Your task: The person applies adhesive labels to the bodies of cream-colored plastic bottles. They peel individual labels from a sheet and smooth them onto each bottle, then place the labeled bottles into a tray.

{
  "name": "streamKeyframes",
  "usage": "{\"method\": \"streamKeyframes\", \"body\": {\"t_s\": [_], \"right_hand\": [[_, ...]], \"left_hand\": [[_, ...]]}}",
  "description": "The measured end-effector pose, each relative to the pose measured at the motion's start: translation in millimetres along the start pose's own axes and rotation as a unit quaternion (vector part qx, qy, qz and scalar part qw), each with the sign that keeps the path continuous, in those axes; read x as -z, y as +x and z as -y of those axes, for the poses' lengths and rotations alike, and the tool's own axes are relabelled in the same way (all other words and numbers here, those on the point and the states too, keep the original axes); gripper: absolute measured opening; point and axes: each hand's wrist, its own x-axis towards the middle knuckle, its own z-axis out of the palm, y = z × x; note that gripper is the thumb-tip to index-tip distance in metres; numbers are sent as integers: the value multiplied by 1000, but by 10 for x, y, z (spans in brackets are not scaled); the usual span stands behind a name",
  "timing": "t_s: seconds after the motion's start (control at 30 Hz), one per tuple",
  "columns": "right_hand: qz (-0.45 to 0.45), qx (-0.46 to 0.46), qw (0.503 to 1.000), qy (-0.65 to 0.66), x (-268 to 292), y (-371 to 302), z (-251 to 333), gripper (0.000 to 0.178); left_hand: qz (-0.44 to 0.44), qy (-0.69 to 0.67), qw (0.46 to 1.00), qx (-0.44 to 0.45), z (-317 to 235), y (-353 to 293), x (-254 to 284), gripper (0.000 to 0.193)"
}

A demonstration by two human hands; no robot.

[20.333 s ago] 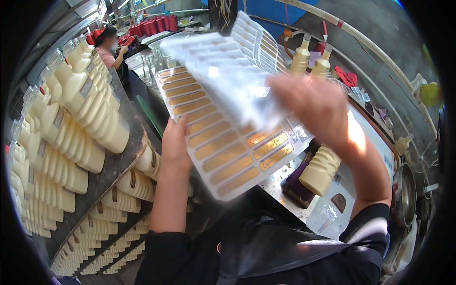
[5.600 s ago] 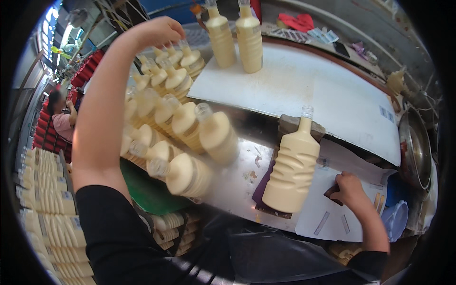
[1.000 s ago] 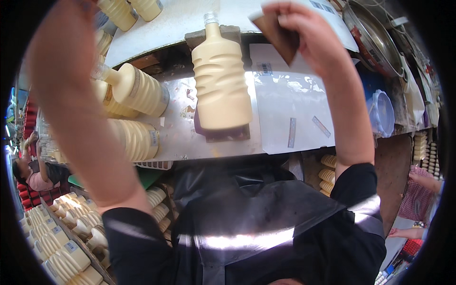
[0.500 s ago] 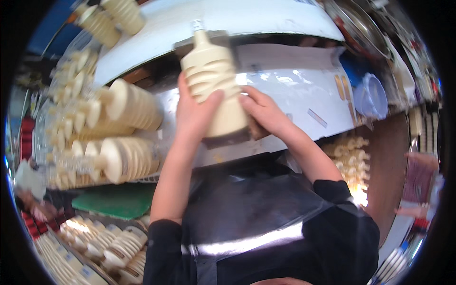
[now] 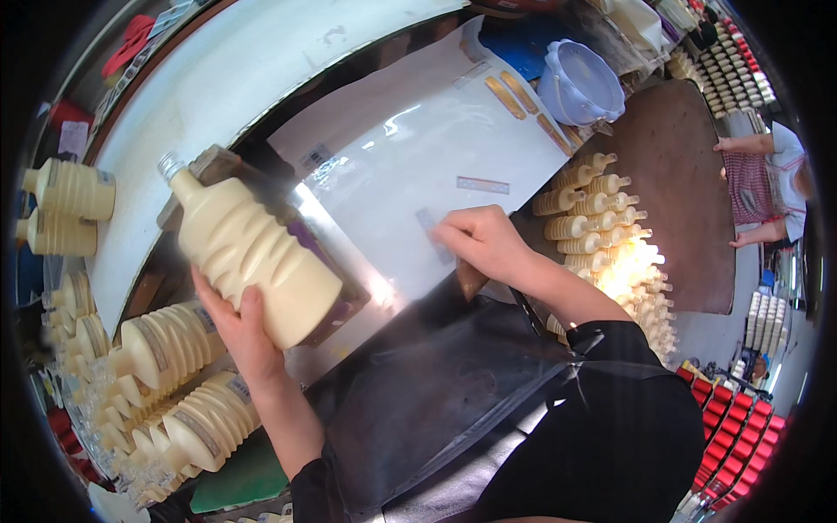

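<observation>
In my left hand (image 5: 248, 327) is a cream ribbed bottle (image 5: 257, 253) with a clear neck, tilted with its neck to the far left. The fingers wrap its near-left side, thumb on top. Beneath the bottle is a dark cradle-like block (image 5: 349, 301), mostly hidden. My right hand (image 5: 488, 244) is closed over the white sheet (image 5: 384, 166). From under its palm sticks a brown wedge-shaped piece (image 5: 471, 277). A small translucent strip label (image 5: 433, 234) lies at the fingertips; whether they grip it I cannot tell. Another strip label (image 5: 482, 185) lies just beyond.
Cream bottles (image 5: 187, 349) are stacked on the left, and several more (image 5: 602, 227) stand at the right. A lilac bucket (image 5: 581, 83) and flat tan tools (image 5: 506, 96) sit at the far right of the table. Past the brown board (image 5: 680, 192), another person (image 5: 767, 183) handles a checked cloth.
My right hand has left the bottle and moved onto the white sheet by the strip label. The left hand keeps the bottle, now tilted more to the left. The view has turned right.
</observation>
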Motion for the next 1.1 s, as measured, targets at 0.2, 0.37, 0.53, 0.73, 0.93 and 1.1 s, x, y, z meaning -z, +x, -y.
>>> {"method": "streamKeyframes", "body": {"t_s": [0.2,0.37,0.53,0.73,0.93,1.1], "right_hand": [[-96,-39,994,32,253,-146,-289,23],[-174,89,979,-56,358,-126,-359,22],[-286,51,928,-233,786,140,-622,34],[-237,-6,887,-397,1260,615,-950,42],[-153,-34,891,-427,1114,523,-853,43],[-107,-33,932,-346,893,346,-728,42]], "left_hand": [[14,-46,999,1,104,3,73,79],[18,-63,998,-5,129,8,72,74],[19,-84,996,7,95,-50,45,72],[25,-52,998,-3,72,-56,24,71],[33,-39,998,-34,136,-81,41,73],[20,-40,999,-22,138,-92,19,77]]}}
